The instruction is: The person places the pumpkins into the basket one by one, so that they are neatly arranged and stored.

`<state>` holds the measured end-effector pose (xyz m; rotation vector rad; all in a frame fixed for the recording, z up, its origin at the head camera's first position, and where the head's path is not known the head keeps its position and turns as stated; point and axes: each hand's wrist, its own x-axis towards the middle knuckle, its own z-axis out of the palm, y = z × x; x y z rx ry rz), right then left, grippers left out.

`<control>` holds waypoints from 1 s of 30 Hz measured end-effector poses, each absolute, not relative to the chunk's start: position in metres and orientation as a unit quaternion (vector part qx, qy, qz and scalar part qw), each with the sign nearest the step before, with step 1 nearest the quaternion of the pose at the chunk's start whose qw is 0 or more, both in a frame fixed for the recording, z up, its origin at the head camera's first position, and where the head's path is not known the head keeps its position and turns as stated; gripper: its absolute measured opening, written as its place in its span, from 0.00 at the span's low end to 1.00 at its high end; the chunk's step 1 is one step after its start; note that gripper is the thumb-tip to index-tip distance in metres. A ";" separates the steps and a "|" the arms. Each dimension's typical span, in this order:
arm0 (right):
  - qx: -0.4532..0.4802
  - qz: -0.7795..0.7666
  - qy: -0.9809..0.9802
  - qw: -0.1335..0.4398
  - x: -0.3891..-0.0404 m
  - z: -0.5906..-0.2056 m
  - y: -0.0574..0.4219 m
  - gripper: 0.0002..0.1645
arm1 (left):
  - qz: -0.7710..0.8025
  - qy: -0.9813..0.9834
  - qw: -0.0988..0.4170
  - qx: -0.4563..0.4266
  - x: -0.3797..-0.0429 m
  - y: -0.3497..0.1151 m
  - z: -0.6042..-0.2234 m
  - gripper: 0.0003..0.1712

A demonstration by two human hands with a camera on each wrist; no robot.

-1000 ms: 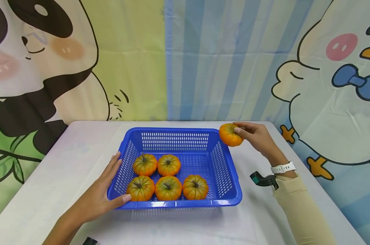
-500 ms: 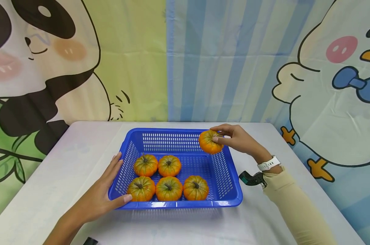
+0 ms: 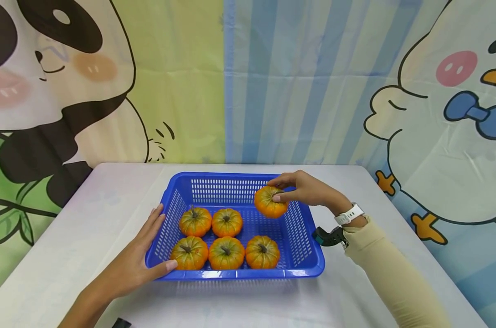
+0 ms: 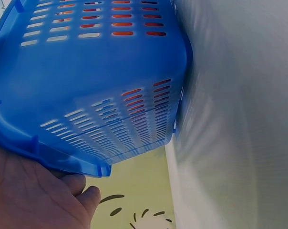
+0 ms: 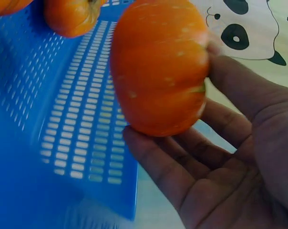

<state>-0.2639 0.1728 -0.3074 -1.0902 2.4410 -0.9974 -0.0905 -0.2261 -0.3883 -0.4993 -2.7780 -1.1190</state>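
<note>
My right hand pinches a small orange pumpkin between thumb and fingers, over the back right part of a blue plastic basket. In the right wrist view the held pumpkin shows its orange side, with fingertips beneath it. Several similar pumpkins sit in the basket, two in a back row and the others along the front. My left hand rests against the basket's left side, fingers spread along the outer rim and thumb on the front left corner. The left wrist view shows its fingertips touching the rim.
The basket stands on a white-covered table. A cartoon-printed curtain hangs behind it. My right wrist wears a white band and a dark strap that hangs near the basket's right rim. A black object shows at the bottom edge.
My right hand has carried the pumpkin leftward and slightly down, from beyond the basket's back right corner to over its inside. The left hand and the basket have stayed put.
</note>
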 end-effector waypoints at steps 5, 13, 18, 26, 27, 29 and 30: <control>-0.405 -0.316 0.839 0.176 -0.265 -0.309 0.159 0.26 | -0.368 -0.914 0.054 -0.165 -0.090 -0.226 -0.389 0.59; -0.418 -0.245 0.841 0.238 -0.270 -0.317 0.141 0.24 | -0.362 -0.914 0.063 -0.172 -0.091 -0.226 -0.391 0.58; -0.404 -0.219 0.851 0.255 -0.274 -0.324 0.130 0.24 | -0.362 -0.914 0.064 -0.169 -0.090 -0.227 -0.390 0.58; -0.366 -0.204 0.857 0.301 -0.273 -0.334 0.120 0.35 | -0.362 -0.914 0.064 -0.171 -0.090 -0.226 -0.391 0.58; -0.363 -0.202 0.857 0.304 -0.273 -0.334 0.120 0.36 | -0.363 -0.913 0.065 -0.172 -0.090 -0.226 -0.391 0.58; -0.360 -0.197 0.857 0.310 -0.273 -0.334 0.119 0.37 | -0.365 -0.913 0.065 -0.172 -0.090 -0.226 -0.391 0.58; -0.362 -0.198 0.855 0.316 -0.273 -0.334 0.119 0.38 | -0.365 -0.913 0.066 -0.172 -0.090 -0.227 -0.391 0.58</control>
